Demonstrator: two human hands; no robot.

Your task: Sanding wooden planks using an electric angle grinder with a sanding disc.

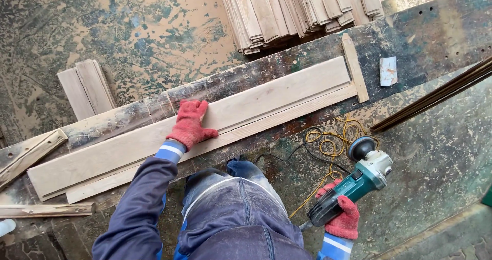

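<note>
Pale wood, the long plank [225, 119] lies across my bench [425, 39] from eight to two o'clock. My left hand [189, 124] presses flat on it, fingers spread. My right hand [341, 216] grips the green grinder [353, 180] at four o'clock. Stacked slats [297, 8] sit at twelve.

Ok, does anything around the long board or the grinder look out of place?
The yellow cord lies in a loose tangle on the floor beside the angle grinder held in the right hand. The left hand lies flat on the long board.
</note>
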